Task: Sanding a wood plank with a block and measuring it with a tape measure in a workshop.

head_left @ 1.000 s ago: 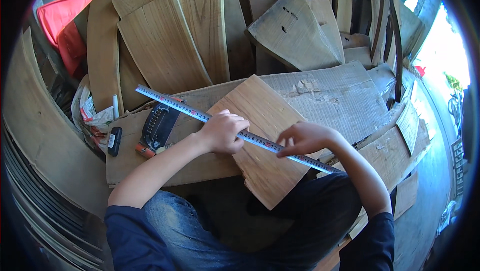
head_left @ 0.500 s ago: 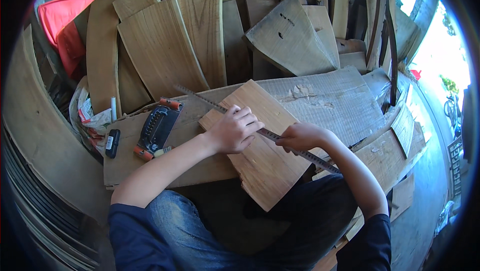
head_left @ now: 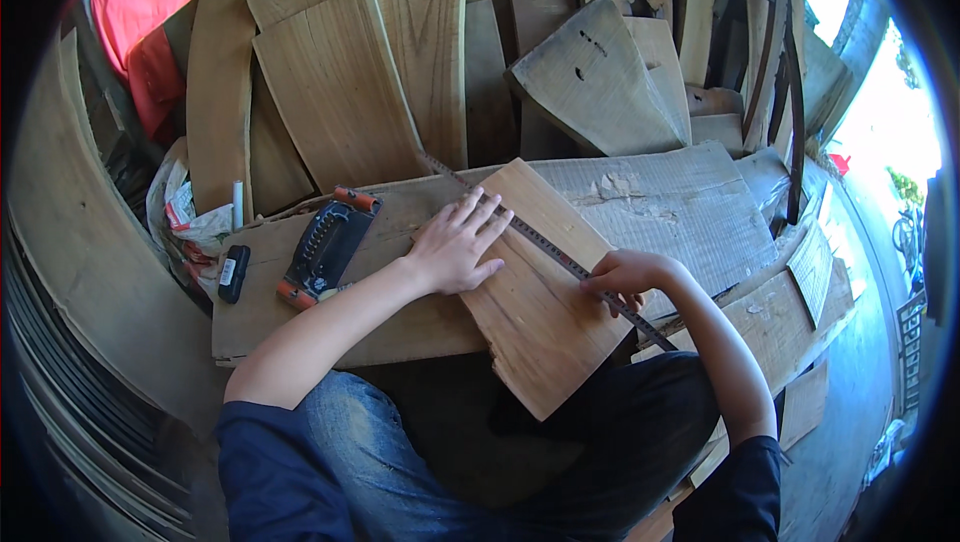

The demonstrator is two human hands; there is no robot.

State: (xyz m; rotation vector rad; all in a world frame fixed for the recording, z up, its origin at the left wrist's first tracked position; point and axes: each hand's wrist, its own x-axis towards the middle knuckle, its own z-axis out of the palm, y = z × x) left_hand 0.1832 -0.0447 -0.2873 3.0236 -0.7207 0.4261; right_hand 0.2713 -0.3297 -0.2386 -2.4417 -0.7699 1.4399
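Head view: left hand [head_left: 455, 247] flat on board [head_left: 540, 292].

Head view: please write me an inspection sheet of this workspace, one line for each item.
Surface: wide rough wooden slab used as bench.
Job's things: pale rectangular wooden board on the slab; long metal ruler lying along its upper right edge.
Clutter: black sanding block with orange ends; small black box; crumpled plastic bags.
Grippers: left hand flat on the board; right hand pressing the ruler.
Cables: nothing seen.
Surroundings: stacked wooden planks; red cloth.
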